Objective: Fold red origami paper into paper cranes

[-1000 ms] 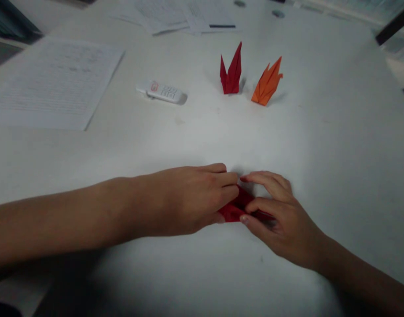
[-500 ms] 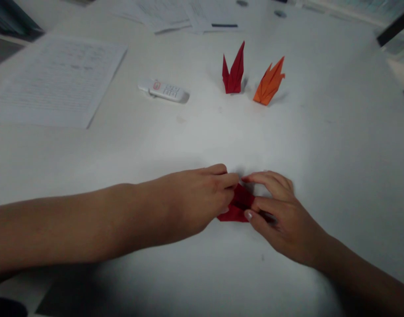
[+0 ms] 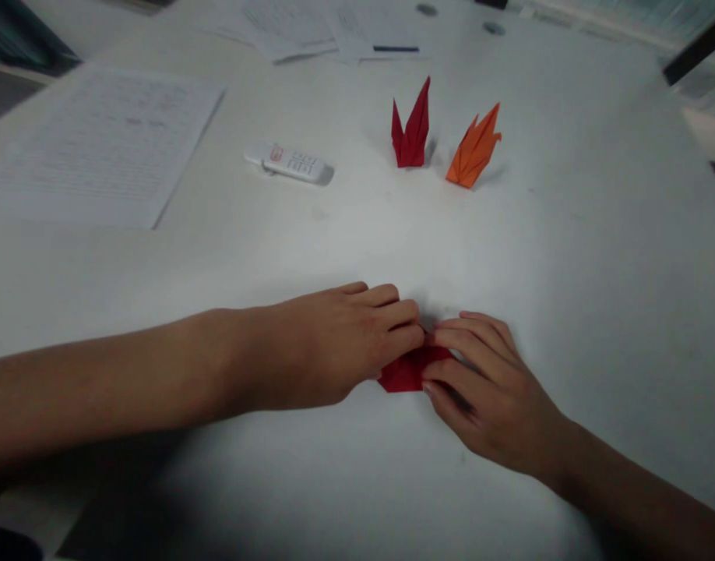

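Note:
A partly folded sheet of red origami paper [image 3: 408, 372] lies on the white table between my two hands. My left hand [image 3: 366, 335] comes over it from the left, fingers curled and closed on its far left part; the thumb is mostly hidden. From the right, my right hand [image 3: 483, 382] grips the paper's right side, with the thumb and index finger at the near edge and other fingertips at the far edge. Both hands cover much of the paper, so its full shape is hidden.
Beyond the hands stand a red folded paper figure [image 3: 412, 136] and an orange one [image 3: 473, 152]. A white remote-like device [image 3: 293, 162] lies left of them. Printed sheets [image 3: 106, 148] spread at the left, with more papers [image 3: 293, 27] and a dark pen [image 3: 396, 48] at the back.
My left hand has shifted slightly up and left. The right-hand fingers have come in closer over the paper, whose raised far flap now sits lower.

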Demonstrator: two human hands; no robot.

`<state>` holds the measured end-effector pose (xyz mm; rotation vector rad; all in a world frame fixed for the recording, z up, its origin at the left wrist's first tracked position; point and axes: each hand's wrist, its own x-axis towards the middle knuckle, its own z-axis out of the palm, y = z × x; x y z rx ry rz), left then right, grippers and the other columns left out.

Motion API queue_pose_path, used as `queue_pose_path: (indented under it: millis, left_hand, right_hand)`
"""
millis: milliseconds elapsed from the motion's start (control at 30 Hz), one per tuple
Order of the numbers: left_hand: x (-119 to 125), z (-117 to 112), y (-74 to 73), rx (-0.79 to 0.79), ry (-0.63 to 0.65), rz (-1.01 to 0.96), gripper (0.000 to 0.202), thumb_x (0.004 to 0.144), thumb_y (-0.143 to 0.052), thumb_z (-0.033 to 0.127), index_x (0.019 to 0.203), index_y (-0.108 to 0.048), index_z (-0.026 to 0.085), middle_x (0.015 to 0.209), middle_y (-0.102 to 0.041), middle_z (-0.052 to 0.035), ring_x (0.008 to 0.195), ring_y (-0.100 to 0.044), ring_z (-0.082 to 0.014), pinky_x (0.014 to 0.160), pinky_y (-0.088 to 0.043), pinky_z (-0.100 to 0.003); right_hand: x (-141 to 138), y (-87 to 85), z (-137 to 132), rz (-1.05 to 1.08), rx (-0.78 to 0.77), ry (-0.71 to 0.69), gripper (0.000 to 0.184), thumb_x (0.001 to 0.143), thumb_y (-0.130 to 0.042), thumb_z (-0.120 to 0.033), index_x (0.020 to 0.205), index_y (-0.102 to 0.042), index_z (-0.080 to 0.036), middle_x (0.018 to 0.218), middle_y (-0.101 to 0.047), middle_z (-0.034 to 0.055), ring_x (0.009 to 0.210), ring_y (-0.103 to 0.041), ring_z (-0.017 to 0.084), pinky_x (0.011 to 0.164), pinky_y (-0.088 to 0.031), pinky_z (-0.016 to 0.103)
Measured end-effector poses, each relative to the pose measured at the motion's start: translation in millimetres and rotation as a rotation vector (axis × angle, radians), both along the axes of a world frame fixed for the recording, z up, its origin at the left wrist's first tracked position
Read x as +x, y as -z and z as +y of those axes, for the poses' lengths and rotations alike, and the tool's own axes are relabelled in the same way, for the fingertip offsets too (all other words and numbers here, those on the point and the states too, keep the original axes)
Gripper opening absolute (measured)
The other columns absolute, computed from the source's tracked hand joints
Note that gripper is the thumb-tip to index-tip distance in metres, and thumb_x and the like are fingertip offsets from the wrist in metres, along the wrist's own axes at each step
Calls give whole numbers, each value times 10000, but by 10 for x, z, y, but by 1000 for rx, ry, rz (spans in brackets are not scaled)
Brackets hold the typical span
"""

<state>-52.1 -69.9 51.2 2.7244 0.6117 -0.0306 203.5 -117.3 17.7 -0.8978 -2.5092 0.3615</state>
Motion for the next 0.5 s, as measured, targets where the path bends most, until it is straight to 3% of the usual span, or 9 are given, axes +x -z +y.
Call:
queue_pose_path:
  millis: [133,267,367,433,500]
  left_hand:
    - [-15,83,54,-25,10,2,541,778,-574,-5,1259,-592,240,1287,-639,-52,1084,-560,-252,982,-446,-364]
    - [-42,182,36,-80,42,22,626,730,-502,-77,1250,-609,255,1307,-642,-34,1107,-571,-233,1022,-433,-341]
    - [-47,242,-25,-98,43,21,459,841,-535,-10,1201,-639,255,1258,-659,-31,1077,-583,-220,1024,-438,-332]
    - [-27,275,-63,-55,3,-19,255,950,-562,133,1162,-659,236,1251,-659,-54,1081,-585,-229,1027,-443,-350]
    - [15,293,-82,45,-100,-98,206,1010,-538,244,1169,-661,201,1301,-641,-96,1142,-572,-255,1045,-439,-389]
  right_hand:
    - [-5,21,7,3,20,30,42,917,-672,-160,934,-702,-184,1123,-723,103,1086,-643,278,1027,-513,533]
    - [1,66,6,1,38,4,212,936,-630,-107,1099,-731,-198,1215,-722,104,1193,-627,281,1047,-522,510]
    - [9,103,-1,-57,67,-44,285,934,-628,-94,1175,-729,-209,1293,-715,97,1277,-601,291,1113,-483,524]
    - [8,112,-12,-98,85,-2,273,942,-649,-157,1197,-724,-218,1302,-716,94,1257,-609,300,1115,-475,540]
    - [-4,102,-28,-135,112,91,275,947,-663,-224,1216,-720,-222,1285,-721,100,1194,-626,310,1091,-478,556]
